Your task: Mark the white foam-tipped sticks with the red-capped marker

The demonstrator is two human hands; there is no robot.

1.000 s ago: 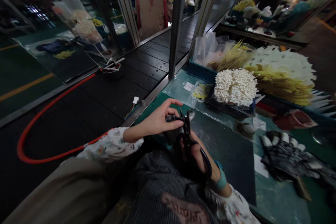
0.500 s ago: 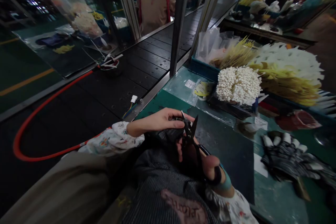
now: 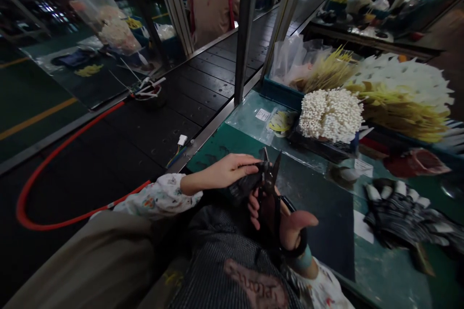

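Over my lap, my left hand is closed, its thumb and fingers pinching a dark piece that looks black and limp; its kind I cannot make out. My right hand is wrapped round a pair of black-handled scissors, thumb through one loop. The scissors' blades are parted and point up and away from me. They are right beside my left fingertips and the dark piece; whether the blades touch it is unclear. Beneath the scissors lies a dark mat on the green worktop.
Striped work gloves lie at the right. A bundle of white-tipped sticks and yellow strips stand in trays behind. A dark slatted conveyor runs past a metal post. A red tube curves at the left.
Both hands and the scissors have shifted slightly to the right. My right thumb now sticks out farther to the right. The scissors remain parted.
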